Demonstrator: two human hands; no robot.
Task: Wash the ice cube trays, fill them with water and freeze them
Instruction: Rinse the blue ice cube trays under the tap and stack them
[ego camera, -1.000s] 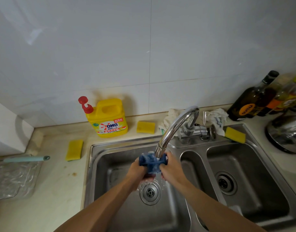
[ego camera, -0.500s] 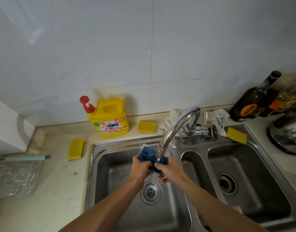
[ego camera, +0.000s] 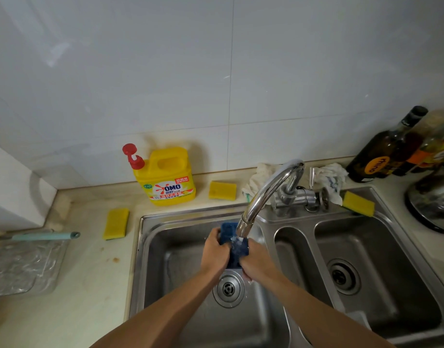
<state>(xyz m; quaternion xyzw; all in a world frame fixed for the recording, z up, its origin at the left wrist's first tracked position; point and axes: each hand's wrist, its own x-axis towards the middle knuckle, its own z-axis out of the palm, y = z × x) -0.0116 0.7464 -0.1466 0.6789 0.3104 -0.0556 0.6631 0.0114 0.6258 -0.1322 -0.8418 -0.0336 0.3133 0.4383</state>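
Blue ice cube tray gripped between both hands' fingers under faucet.

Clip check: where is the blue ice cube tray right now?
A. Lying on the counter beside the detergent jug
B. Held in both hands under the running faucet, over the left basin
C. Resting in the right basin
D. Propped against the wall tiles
B: the left hand and right hand both grip the blue ice cube tray beneath the faucet, water striking it above the left basin.

Blue ice cube tray under running tap water, above left sink basin.
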